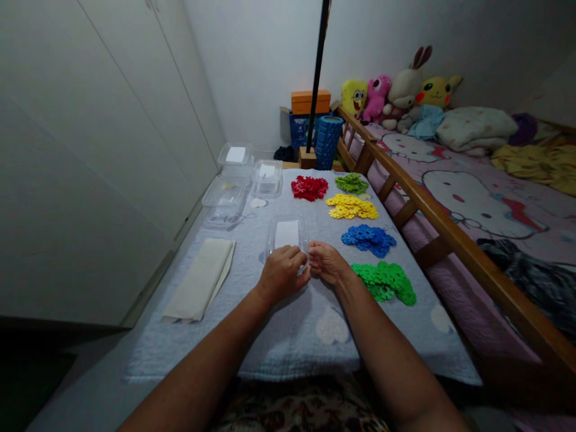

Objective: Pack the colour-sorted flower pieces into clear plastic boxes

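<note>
- Left hand [282,271] grasps the plastic box [288,216] just ahead, seemingly to steady it.
- Right hand [328,263] curls by its corner; cannot tell if gripping.
- Green pieces [390,279] lie beside it, probably for reach.

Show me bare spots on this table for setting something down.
The tablecloth is bare between the forearms, toward the front edge, and in a strip between the folded beige sheet and left hand. Crowded: right side, with piles of flower-shaped pieces, and far left, with clear containers.

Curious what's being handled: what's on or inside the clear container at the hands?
A white rectangle shows on or inside the clear container, unclear which; the left hand hides part of its near end.
</note>
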`<state>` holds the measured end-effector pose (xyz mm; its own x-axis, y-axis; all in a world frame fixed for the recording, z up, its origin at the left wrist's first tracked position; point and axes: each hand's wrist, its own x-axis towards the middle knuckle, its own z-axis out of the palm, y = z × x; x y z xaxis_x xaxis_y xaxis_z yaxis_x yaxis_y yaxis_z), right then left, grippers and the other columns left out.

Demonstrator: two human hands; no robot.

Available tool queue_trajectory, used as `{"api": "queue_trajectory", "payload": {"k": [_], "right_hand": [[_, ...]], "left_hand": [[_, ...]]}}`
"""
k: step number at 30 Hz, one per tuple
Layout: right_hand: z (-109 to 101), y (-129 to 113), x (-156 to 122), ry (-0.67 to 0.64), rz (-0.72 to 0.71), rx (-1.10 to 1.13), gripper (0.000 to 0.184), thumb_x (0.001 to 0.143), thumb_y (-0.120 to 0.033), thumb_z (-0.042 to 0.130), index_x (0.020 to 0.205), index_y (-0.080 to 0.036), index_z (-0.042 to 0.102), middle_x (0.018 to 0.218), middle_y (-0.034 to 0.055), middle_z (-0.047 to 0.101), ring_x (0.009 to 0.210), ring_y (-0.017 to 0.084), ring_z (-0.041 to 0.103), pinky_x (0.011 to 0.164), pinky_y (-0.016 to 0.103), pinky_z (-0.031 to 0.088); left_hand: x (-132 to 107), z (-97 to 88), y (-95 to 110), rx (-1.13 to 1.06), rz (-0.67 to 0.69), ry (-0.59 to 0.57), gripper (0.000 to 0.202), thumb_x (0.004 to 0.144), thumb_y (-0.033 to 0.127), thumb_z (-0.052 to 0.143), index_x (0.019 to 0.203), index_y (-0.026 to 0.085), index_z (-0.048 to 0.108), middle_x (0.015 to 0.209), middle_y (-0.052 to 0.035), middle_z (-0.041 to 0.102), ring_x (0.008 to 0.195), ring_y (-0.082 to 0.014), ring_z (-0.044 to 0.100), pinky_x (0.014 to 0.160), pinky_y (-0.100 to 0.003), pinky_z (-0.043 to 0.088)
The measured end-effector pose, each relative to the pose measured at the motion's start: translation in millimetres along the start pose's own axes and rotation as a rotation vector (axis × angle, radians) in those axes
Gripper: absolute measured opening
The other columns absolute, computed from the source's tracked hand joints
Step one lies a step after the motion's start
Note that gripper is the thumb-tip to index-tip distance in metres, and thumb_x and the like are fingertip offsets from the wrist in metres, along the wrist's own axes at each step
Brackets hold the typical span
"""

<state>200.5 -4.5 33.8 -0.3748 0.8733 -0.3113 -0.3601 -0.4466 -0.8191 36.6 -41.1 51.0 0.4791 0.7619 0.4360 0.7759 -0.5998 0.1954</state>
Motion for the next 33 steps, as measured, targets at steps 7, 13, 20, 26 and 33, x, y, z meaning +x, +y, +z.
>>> {"api": "queue_trajectory", "payload": {"k": [7, 13, 20, 26, 33], "right_hand": [[5.4, 0.4, -0.2, 0.041, -0.029, 0.018, 0.024, 0.056, -0.024, 0.069, 0.065, -0.022, 0.048, 0.047, -0.0119, 0.039, 0.039, 0.003, 0.028, 0.036, 0.015, 0.021], [3.1, 3.1, 1.5, 0.057, -0.036, 0.013, 0.021, 0.059, -0.024, 0.066, 0.067, -0.022, 0.046, 0.049, -0.0106, 0.041, 0.039, 0.004, 0.029, 0.037, 0.016, 0.02], [3.1, 2.8, -0.3, 0.025, -0.023, -0.004, 0.023, 0.058, -0.026, 0.066, 0.067, -0.023, 0.045, 0.05, -0.0109, 0.042, 0.039, 0.003, 0.03, 0.037, 0.017, 0.019], [0.4, 5.7, 2.6, 0.041, -0.019, -0.005, 0.025, 0.058, -0.025, 0.066, 0.075, -0.023, 0.046, 0.052, -0.012, 0.043, 0.038, 0.004, 0.029, 0.036, 0.017, 0.018], [0.9, 6.2, 2.8, 0.057, -0.031, -0.01, 0.025, 0.058, -0.028, 0.066, 0.073, -0.023, 0.046, 0.051, -0.012, 0.042, 0.038, 0.004, 0.03, 0.036, 0.017, 0.019]], "left_hand": [[-2.0, 1.9, 4.3, 0.003, -0.026, 0.024, 0.01, 0.091, 0.025, 0.06, 0.082, 0.021, 0.064, 0.081, -0.0061, 0.065, 0.082, -0.0224, 0.061, 0.076, -0.036, 0.046], [10.2, -4.7, 2.7, -0.182, -0.177, 0.001, 0.011, 0.091, 0.032, 0.063, 0.091, 0.021, 0.063, 0.091, -0.0052, 0.065, 0.088, -0.0221, 0.062, 0.08, -0.035, 0.049], [44.4, -10.0, -21.4, -0.089, -0.085, -0.037, 0.046, 0.087, 0.005, 0.058, 0.127, 0.024, 0.07, 0.137, -0.0116, 0.062, 0.119, -0.0264, 0.057, 0.104, -0.044, 0.05], [56.1, -5.0, -30.7, -0.022, 0.1, -0.209, 0.033, 0.088, 0.008, 0.062, 0.108, 0.028, 0.078, 0.152, -0.008, 0.056, 0.117, -0.0263, 0.059, 0.101, -0.045, 0.054], [58.5, -4.4, -35.9, -0.068, 0.187, -0.199, 0.037, 0.084, 0.001, 0.057, 0.107, 0.022, 0.077, 0.136, -0.0093, 0.066, 0.116, -0.0232, 0.061, 0.102, -0.04, 0.053]]}}
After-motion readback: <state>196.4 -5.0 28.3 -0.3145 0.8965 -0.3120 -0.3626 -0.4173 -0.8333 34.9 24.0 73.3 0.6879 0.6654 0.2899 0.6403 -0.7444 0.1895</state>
